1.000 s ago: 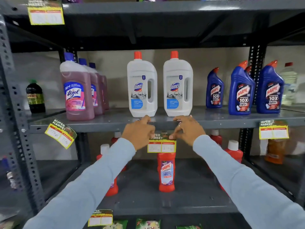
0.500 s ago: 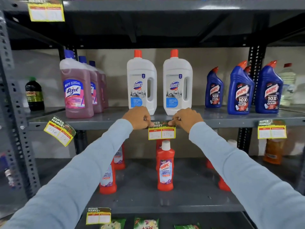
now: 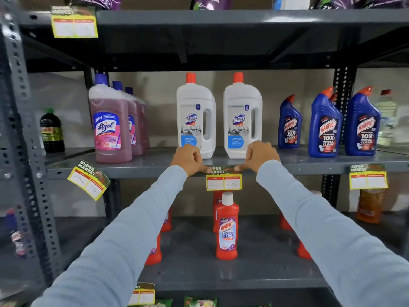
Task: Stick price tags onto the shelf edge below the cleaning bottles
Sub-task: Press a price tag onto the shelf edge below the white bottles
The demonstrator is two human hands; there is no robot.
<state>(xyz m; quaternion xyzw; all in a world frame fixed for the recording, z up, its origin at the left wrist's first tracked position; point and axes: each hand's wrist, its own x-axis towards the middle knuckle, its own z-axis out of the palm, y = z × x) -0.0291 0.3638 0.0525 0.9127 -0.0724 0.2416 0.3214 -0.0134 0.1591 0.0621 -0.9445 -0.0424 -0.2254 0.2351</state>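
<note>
Yellow tag hangs on the grey shelf edge, below the white bottles. Left hand and right hand each pin a top corner with pressed fingertips; rubbing outward should seat it level.

Both hands' fingertips on price tag at shelf edge below Domex bottles, its handwritten figures apparently illegible.

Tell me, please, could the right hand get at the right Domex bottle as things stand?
Probably yes. The right hand presses the price tag on the shelf edge just below the right Domex bottle, with nothing between them; it would only have to let go of the tag.
</note>
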